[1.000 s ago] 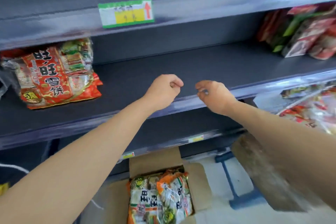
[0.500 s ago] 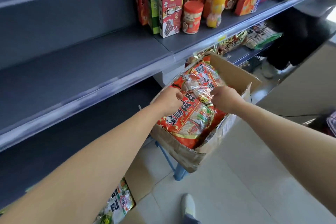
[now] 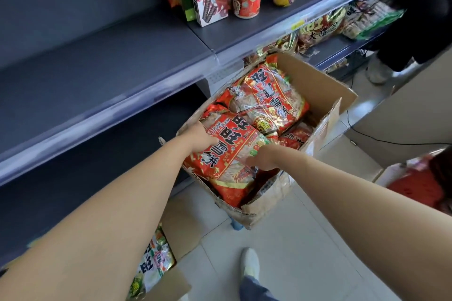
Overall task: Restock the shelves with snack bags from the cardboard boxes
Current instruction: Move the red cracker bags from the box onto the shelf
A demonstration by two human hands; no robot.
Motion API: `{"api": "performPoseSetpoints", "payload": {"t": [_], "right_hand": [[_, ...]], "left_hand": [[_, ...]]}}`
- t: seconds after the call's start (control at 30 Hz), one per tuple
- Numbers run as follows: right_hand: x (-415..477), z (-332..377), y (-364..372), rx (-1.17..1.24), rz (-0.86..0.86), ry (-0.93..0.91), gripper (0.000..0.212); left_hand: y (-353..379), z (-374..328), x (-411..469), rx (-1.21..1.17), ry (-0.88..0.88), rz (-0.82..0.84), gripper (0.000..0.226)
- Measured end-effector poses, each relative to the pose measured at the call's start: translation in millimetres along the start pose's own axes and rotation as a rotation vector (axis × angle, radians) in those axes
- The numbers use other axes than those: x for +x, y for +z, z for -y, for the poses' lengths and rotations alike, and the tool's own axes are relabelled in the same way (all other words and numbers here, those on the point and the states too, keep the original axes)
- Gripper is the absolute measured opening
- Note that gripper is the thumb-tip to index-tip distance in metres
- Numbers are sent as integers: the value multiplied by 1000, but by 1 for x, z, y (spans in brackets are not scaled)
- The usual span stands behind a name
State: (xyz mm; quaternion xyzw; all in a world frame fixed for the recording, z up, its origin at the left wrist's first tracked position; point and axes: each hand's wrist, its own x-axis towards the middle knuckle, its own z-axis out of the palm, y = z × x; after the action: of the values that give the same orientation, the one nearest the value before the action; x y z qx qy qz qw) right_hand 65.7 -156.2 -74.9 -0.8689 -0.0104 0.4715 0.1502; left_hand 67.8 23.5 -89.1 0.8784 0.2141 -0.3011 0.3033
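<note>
The red snack bag (image 3: 227,154) lies on top of the pile at the near end of the open cardboard box (image 3: 325,85), which sits below the front edge of the grey shelf (image 3: 122,115). The left hand (image 3: 201,138) grasps the bag's left edge, fingertips hidden beneath it. The right hand (image 3: 263,157) lies on the bag's right side, blurred; whether it grips cannot be told. A second red bag (image 3: 269,102) lies toward the box's far end
</note>
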Motion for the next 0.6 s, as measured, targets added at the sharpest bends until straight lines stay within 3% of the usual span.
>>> {"api": "performPoseSetpoints", "payload": {"t": [0.13,0.3,0.37,0.5,0.6], "right_hand": [[-3,-2,-4,169,13,-1,63],[11,-10,0,782,63,121,47],[12,-11,5,959,57,183,51],[8,-6,13,1081,-44,202,47],[-4,2,7,1181,-85,179,30]], "left_hand": [[-1,-2,7,-290,-114,31,56],[-4,-10,1,-393,-145,93,55],[-5,-10,0,-410,-137,101,51],[-10,-4,-5,-476,-115,140,45],[-13,2,-9,-544,-111,169,45]]}}
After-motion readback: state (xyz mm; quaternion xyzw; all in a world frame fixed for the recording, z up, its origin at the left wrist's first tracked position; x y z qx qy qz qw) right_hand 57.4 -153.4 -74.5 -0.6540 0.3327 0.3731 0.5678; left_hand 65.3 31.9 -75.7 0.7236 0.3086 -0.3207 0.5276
